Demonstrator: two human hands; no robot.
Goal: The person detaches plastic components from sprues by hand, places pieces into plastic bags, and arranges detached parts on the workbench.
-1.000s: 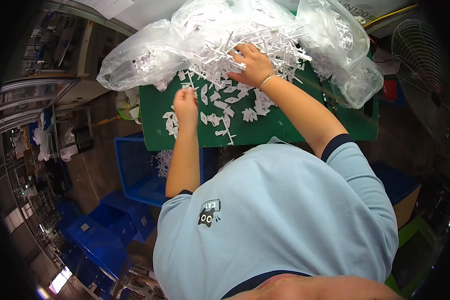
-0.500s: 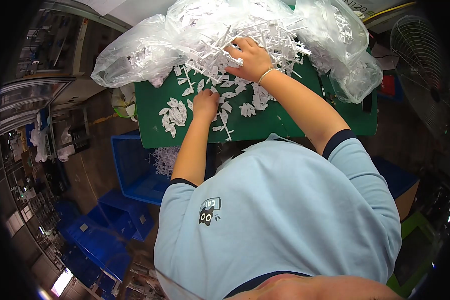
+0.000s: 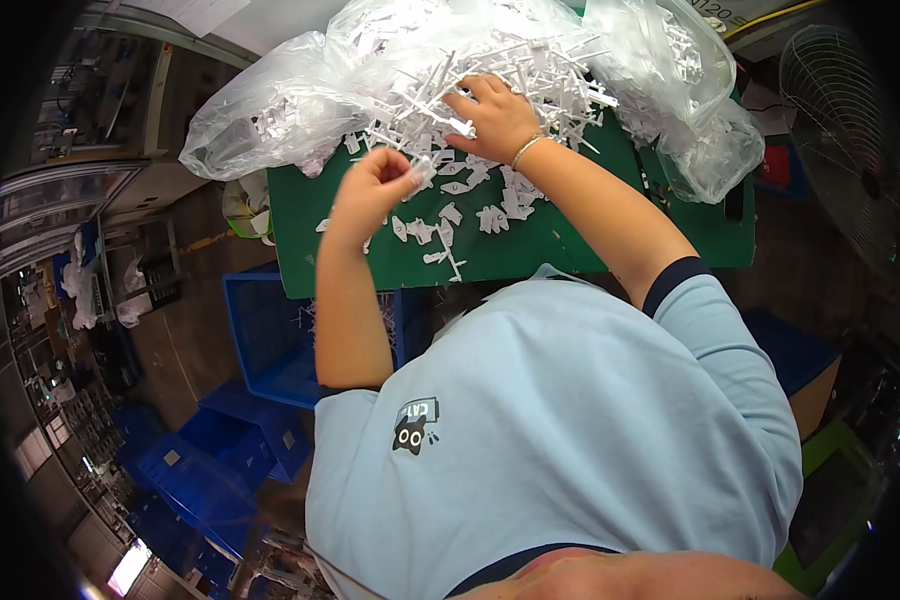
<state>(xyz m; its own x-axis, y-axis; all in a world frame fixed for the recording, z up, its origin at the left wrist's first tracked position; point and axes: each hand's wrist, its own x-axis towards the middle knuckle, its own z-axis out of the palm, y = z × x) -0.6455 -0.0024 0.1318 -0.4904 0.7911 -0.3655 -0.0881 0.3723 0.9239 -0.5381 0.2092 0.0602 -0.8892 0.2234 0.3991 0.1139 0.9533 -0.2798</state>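
Observation:
My left hand (image 3: 368,195) is raised over the left part of the green table (image 3: 310,255), thumb and fingers pinched on a small white plastic part (image 3: 423,171), blurred at the fingertips. At the front edge of a heap of thin white plastic sprues (image 3: 440,95), my right hand (image 3: 497,118) has its fingers curled round a white plastic piece (image 3: 464,129) that shows by the thumb. Flat, diamond-shaped white parts (image 3: 493,218) lie scattered between and below the hands. My left forearm and hand cover part of a group of these at the left.
Clear plastic bags of white parts stand at the left (image 3: 270,115) and right (image 3: 715,150) of the heap. Below the table's left edge is a blue crate (image 3: 260,340) with white scraps. More blue crates (image 3: 210,470) stand on the floor. A fan (image 3: 840,120) is at the right.
My left hand has lifted off the scattered parts and moved up and left with a small white part in its fingers. My right hand has shifted only slightly left.

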